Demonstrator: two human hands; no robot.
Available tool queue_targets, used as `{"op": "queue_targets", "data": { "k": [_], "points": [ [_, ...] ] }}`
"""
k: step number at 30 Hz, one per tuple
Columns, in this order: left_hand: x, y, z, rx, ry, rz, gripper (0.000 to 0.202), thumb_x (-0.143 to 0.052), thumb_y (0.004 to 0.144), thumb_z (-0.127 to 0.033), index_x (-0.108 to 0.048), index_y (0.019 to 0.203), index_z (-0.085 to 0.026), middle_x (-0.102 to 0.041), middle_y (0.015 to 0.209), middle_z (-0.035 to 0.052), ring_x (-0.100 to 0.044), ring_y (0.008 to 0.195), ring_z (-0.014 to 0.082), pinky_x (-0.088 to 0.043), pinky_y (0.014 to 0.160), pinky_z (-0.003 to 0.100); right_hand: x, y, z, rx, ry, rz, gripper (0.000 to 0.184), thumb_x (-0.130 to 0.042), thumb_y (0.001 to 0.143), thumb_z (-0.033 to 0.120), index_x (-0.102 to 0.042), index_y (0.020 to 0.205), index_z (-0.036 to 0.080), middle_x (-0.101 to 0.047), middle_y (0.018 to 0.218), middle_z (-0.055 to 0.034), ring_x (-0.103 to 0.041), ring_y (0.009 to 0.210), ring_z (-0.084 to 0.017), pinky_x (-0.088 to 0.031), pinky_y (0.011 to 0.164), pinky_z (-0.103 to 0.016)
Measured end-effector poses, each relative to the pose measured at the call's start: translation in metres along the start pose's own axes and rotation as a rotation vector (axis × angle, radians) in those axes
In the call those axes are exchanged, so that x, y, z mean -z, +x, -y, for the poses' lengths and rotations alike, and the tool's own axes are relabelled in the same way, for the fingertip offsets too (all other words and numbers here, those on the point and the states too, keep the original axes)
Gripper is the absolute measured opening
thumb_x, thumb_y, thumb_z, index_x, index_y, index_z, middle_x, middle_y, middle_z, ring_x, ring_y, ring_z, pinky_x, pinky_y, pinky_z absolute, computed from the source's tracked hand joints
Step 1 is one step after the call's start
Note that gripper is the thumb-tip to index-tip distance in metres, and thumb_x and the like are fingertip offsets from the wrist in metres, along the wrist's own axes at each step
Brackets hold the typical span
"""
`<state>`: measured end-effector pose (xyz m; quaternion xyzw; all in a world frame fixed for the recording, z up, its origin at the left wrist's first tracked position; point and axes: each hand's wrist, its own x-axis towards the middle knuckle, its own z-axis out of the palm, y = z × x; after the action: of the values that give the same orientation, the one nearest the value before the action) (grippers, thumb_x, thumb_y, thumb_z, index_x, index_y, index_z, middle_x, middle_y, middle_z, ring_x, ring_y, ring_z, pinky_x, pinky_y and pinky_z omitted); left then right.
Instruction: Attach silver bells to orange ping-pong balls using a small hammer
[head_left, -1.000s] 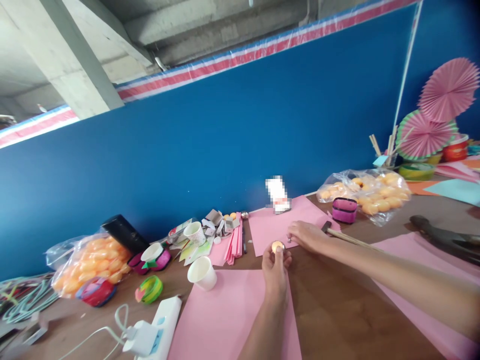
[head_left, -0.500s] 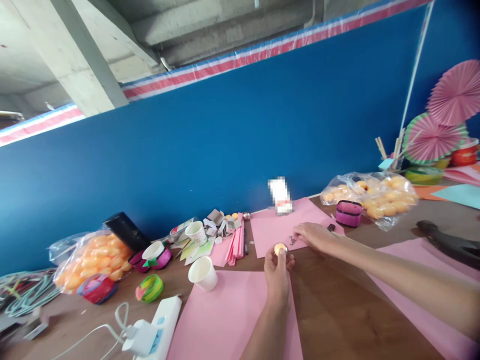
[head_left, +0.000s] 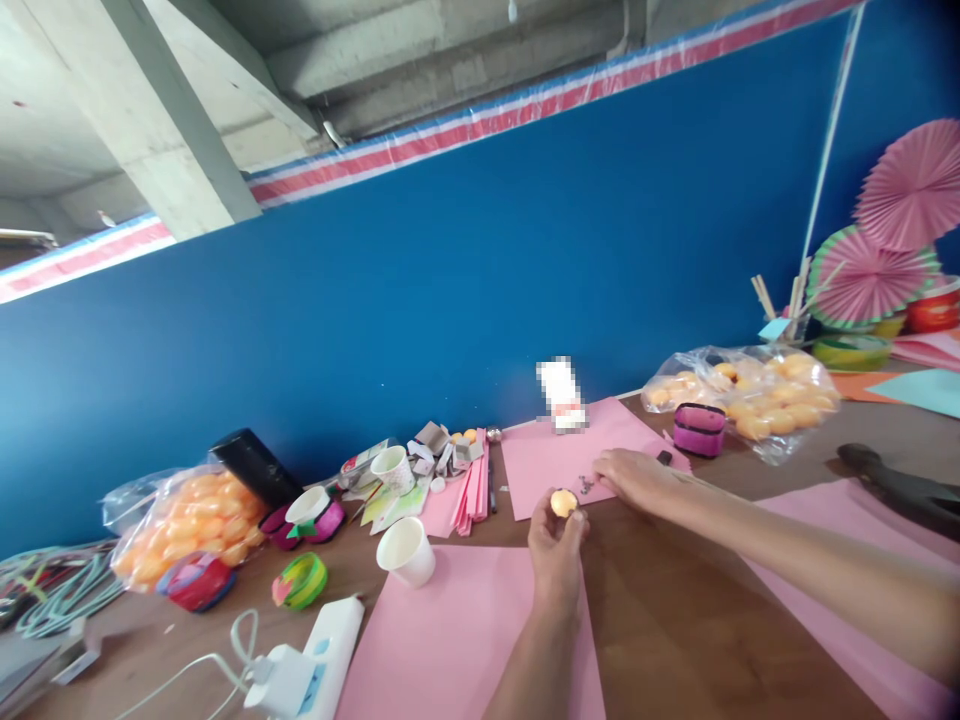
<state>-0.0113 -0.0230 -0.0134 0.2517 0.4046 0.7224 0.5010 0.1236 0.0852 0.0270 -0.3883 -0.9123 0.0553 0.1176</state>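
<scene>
My left hand [head_left: 553,555] grips a small pale-orange ball [head_left: 563,503] with a dark rim round it, between thumb and fingers, just above the table. To its right, my right hand [head_left: 637,480] rests low over the near edge of a pink sheet [head_left: 536,460], fingers stretched out and slightly bent. Several tiny dark metallic bits [head_left: 585,484] lie on that sheet beside its fingertips. I see nothing held in the right hand, though its fingertips are partly hidden. Another pink sheet [head_left: 450,640] lies under my left forearm, with a white paper cup [head_left: 406,552] at its far edge.
Bags of orange balls stand left [head_left: 196,515] and right [head_left: 780,395]. A power strip [head_left: 330,640] with a plugged-in charger [head_left: 281,680] is front left. A purple mesh band [head_left: 699,430] sits behind my right hand; a black-handled tool [head_left: 892,485] lies far right. A blue partition [head_left: 450,280] closes the back.
The ball in my left hand has tipped so that more of its orange face shows. My right hand has shifted slightly to the right, beside the metallic bits.
</scene>
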Motion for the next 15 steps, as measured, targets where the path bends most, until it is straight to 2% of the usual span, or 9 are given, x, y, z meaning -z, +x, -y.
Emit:
{"op": "queue_targets", "data": {
  "k": [7, 10, 12, 15],
  "points": [
    [0.003, 0.002, 0.004, -0.019, 0.065, 0.001, 0.048, -0.070, 0.067, -0.026, -0.054, 0.112, -0.017, -0.059, 0.103, 0.0082, -0.058, 0.082, 0.0133, -0.049, 0.074, 0.026, 0.001, -0.007, 0.001, -0.018, 0.075, -0.089, 0.017, -0.042, 0.081, 0.019, -0.057, 0.072, 0.018, -0.062, 0.075, -0.0063, -0.055, 0.068, -0.017, -0.035, 0.060, -0.026],
    [0.004, 0.002, 0.004, 0.017, 0.068, -0.005, 0.052, -0.069, 0.068, -0.029, -0.052, 0.115, -0.016, -0.059, 0.105, 0.0092, -0.060, 0.080, 0.0134, -0.049, 0.075, 0.027, -0.002, -0.009, 0.002, -0.044, 0.131, -0.153, 0.014, -0.041, 0.081, 0.019, -0.055, 0.079, 0.019, -0.063, 0.080, -0.0047, -0.057, 0.073, -0.017, -0.038, 0.063, -0.026],
    [0.004, 0.001, 0.003, 0.037, 0.069, -0.001, 0.059, -0.069, 0.069, -0.031, -0.046, 0.122, -0.017, -0.059, 0.105, 0.0099, -0.062, 0.079, 0.0140, -0.050, 0.075, 0.028, -0.004, -0.012, 0.005, -0.061, 0.233, -0.202, 0.013, -0.042, 0.081, 0.020, -0.055, 0.082, 0.020, -0.064, 0.081, -0.0034, -0.058, 0.074, -0.016, -0.040, 0.065, -0.026],
    [0.004, 0.000, 0.001, 0.030, 0.111, 0.034, 0.064, -0.069, 0.068, -0.031, -0.044, 0.125, -0.018, -0.060, 0.103, 0.0099, -0.062, 0.078, 0.0144, -0.050, 0.073, 0.028, -0.007, -0.015, 0.010, -0.082, 0.508, -0.254, 0.013, -0.044, 0.082, 0.026, -0.055, 0.078, 0.020, -0.064, 0.076, -0.0017, -0.058, 0.070, -0.016, -0.042, 0.065, -0.026]
  ]
}}
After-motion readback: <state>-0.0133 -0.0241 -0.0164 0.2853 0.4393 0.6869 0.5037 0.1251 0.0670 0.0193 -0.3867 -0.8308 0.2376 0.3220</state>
